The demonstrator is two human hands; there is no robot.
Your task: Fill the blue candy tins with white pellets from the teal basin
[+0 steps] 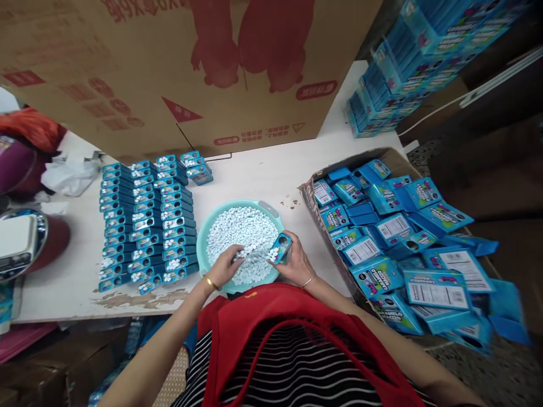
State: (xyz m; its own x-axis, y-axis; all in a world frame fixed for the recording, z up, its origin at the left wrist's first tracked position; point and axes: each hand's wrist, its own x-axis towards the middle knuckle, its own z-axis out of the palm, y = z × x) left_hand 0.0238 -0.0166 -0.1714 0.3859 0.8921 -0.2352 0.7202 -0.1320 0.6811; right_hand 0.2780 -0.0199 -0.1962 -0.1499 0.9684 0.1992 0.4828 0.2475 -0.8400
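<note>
A light green basin (203, 232) full of small white candies (241, 226) sits in front of me on the table. My right hand (297, 261) holds a small blue box (280, 249) over the basin's right side, tilted, with white candies at its open end. Over the left part of the same basin is my left hand (227, 265), its thumb and fingers curled together around some white candies at the fingertips.
Rows of upright blue boxes (144, 217) topped with white candies stand at the left. A carton (326, 226) of blue boxes is at the right. Behind stands a large cardboard box (161, 62); stacked blue packs (382, 96) are at the back right. A red pot (57, 237) is far left.
</note>
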